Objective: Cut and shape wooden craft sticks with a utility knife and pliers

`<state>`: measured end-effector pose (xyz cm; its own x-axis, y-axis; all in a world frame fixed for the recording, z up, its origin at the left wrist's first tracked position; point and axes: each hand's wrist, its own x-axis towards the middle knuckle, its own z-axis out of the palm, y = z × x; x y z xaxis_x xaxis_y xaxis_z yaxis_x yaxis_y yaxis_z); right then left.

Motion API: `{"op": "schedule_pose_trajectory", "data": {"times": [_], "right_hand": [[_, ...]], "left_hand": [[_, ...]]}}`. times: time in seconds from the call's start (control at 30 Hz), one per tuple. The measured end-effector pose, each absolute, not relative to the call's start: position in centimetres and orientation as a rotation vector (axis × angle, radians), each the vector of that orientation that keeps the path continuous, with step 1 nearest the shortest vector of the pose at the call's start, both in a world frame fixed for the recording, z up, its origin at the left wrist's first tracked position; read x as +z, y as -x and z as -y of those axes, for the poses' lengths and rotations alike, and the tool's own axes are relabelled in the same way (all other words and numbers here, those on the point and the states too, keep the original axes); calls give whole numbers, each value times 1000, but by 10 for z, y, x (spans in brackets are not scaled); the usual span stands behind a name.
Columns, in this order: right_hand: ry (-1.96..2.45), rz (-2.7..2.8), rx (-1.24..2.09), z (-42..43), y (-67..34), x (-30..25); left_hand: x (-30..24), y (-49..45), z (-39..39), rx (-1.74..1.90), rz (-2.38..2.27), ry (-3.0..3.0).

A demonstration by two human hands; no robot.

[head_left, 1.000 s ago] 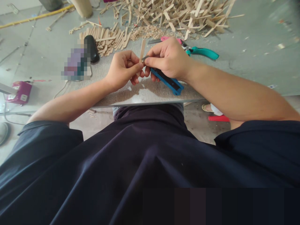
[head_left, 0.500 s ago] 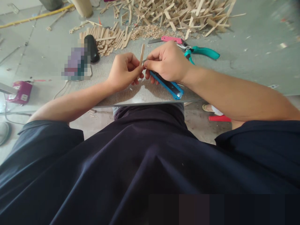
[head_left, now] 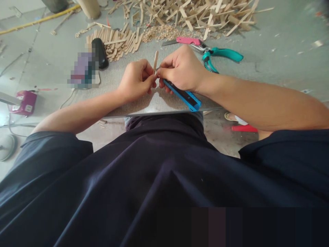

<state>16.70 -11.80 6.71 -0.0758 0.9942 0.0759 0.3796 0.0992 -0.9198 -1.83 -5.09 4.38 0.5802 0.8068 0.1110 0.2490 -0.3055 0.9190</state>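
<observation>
Close to the table's near edge, my left hand pinches a wooden craft stick that points up and away from me. My right hand is closed around a blue and black utility knife, its handle slanting down toward the edge. The knife's blade end meets the stick between the two thumbs; fingers partly hide the contact. Just beyond my right hand lie a pink-handled knife and teal-handled pliers.
A neat bunch of craft sticks, a heap of wood shavings and a large tangled stick pile lie farther back. At left are a black case, a blurred-out object and a purple box.
The craft stick shows slightly less above my fingers and sits a little lower. The utility knife's handle has rolled and dipped slightly. Both hands keep their hold.
</observation>
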Motion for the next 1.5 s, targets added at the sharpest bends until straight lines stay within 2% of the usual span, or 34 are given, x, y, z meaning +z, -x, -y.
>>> {"op": "schedule_pose_trajectory", "data": {"times": [0.57, 1.13, 1.5], "right_hand": [[1157, 1589, 1030, 119, -170, 67], [1082, 1714, 1077, 116, -185, 70], [1133, 1611, 1039, 118, -182, 72]], "left_hand": [[54, 27, 46, 683, -787, -1770], [60, 29, 43, 576, -715, -1724], [61, 23, 44, 646, -673, -1633]]}}
